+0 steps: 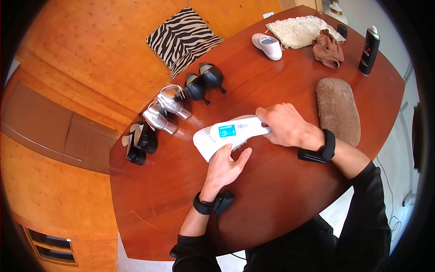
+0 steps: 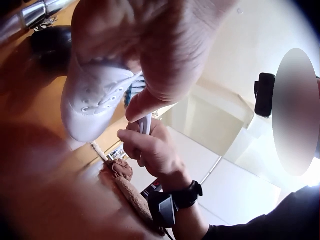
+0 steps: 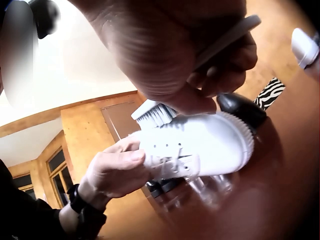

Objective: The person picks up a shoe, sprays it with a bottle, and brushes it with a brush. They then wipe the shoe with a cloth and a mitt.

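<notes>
My left hand (image 1: 223, 170) grips a white lace-up sneaker (image 1: 202, 144) at its heel end, holding it over the table. In the right wrist view the thumb lies on the sneaker (image 3: 215, 145) near its laces. My right hand (image 1: 290, 127) grips the handle of a white brush (image 1: 253, 127) with a blue label on its back. The brush's pale bristles (image 3: 155, 117) face the sneaker and sit right at its side near the sole. In the left wrist view, the sneaker's toe (image 2: 85, 122) points downward, and my left hand covers its heel.
On the left of the table (image 1: 181, 204) stand black chunky shoes (image 1: 144, 141), silver heels (image 1: 159, 117) and black heels (image 1: 195, 87). Farther back are another white sneaker (image 1: 268, 46), a cream shaggy cloth (image 1: 299, 31), a brown cloth (image 1: 327, 51), a black spray can (image 1: 369, 52) and a brown fluffy pad (image 1: 339, 109).
</notes>
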